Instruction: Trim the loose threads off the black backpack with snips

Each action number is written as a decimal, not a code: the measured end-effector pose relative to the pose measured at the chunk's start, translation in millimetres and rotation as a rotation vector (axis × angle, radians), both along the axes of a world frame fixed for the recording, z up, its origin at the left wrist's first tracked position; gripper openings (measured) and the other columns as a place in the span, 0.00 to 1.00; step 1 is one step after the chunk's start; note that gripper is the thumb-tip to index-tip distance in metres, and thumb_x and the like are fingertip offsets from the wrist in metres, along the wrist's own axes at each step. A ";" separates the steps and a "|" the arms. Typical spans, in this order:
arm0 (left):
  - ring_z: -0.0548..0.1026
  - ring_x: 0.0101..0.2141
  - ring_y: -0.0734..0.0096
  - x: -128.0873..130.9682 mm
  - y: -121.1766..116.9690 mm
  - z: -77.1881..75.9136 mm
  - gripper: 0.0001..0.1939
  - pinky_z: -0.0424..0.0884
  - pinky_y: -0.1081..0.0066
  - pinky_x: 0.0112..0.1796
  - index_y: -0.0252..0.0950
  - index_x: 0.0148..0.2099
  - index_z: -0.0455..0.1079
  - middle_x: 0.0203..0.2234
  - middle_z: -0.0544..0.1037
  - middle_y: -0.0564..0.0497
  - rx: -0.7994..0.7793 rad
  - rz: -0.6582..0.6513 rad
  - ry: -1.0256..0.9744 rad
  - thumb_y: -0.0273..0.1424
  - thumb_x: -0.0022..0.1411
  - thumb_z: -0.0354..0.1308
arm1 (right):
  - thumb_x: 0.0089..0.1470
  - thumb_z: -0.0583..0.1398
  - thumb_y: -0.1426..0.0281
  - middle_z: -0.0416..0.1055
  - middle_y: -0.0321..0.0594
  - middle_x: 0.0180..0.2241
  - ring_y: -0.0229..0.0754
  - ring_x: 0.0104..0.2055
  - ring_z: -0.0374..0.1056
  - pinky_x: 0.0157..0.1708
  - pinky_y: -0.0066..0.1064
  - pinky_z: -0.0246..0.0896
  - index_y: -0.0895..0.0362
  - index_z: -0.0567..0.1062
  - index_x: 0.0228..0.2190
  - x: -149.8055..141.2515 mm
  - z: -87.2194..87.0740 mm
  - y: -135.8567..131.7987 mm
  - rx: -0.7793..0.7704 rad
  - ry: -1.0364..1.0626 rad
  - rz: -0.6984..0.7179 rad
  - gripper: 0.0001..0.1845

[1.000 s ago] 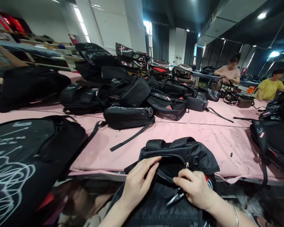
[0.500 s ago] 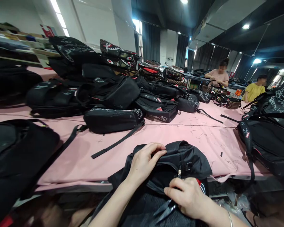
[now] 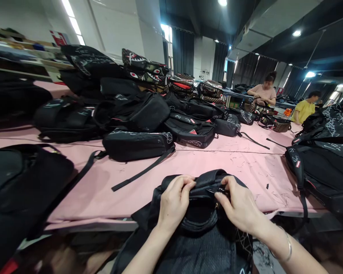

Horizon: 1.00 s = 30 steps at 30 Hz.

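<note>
Left hand point(image 3: 174, 201) and right hand point(image 3: 240, 207) both pinching the top edge of a black backpack point(image 3: 200, 228), at the near edge of the pink table point(image 3: 217, 160); more backpacks point(image 3: 137, 114) piled beyond.

Lifted the right hand point(image 3: 240, 207) from low on the black backpack point(image 3: 200, 228) to its top edge, pinching there beside the left hand point(image 3: 174, 201). Curled the left fingers from a flat rest into a pinch on the same edge. Lost sight of the scissors seen under the right hand a moment before.
</note>
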State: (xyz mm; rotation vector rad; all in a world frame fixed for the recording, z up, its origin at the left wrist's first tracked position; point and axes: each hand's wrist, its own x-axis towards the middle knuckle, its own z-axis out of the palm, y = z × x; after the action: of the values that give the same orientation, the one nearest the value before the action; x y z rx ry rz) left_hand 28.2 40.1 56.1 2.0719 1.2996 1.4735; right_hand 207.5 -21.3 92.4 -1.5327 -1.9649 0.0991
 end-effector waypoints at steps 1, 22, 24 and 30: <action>0.72 0.38 0.69 0.0 0.4 0.0 0.08 0.67 0.70 0.42 0.38 0.29 0.64 0.33 0.75 0.50 0.003 0.001 -0.009 0.32 0.60 0.47 | 0.55 0.54 0.67 0.70 0.39 0.31 0.40 0.30 0.67 0.29 0.30 0.59 0.57 0.63 0.39 -1.0 4.4 1.9 0.001 -0.047 0.012 0.10; 0.72 0.34 0.69 1.7 -0.1 -0.5 0.10 0.67 0.70 0.39 0.38 0.30 0.64 0.29 0.74 0.51 -0.045 0.030 -0.055 0.33 0.61 0.46 | 0.55 0.54 0.66 0.67 0.34 0.24 0.34 0.23 0.61 0.21 0.26 0.46 0.56 0.68 0.27 -8.8 7.5 34.7 0.198 -0.336 0.236 0.08; 0.72 0.34 0.69 -0.2 2.5 -3.6 0.09 0.67 0.69 0.39 0.38 0.33 0.65 0.29 0.74 0.51 -0.101 0.035 -0.127 0.35 0.61 0.46 | 0.55 0.55 0.66 0.69 0.35 0.26 0.34 0.26 0.63 0.25 0.25 0.52 0.56 0.68 0.28 -3.9 5.9 36.0 0.207 -0.131 0.234 0.08; 0.70 0.43 0.65 -17.0 10.6 -16.6 0.12 0.64 0.64 0.47 0.38 0.33 0.64 0.40 0.73 0.47 -0.111 0.133 -0.277 0.40 0.60 0.46 | 0.54 0.55 0.61 0.63 0.32 0.21 0.34 0.23 0.60 0.24 0.25 0.57 0.57 0.69 0.33 33.3 -22.6 43.1 0.090 0.446 0.107 0.12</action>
State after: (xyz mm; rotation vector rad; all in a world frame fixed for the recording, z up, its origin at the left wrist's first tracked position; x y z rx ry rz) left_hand 11.3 50.7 39.5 1.6714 1.3929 1.6345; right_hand 240.8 21.8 69.8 -1.2217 -1.6670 0.3598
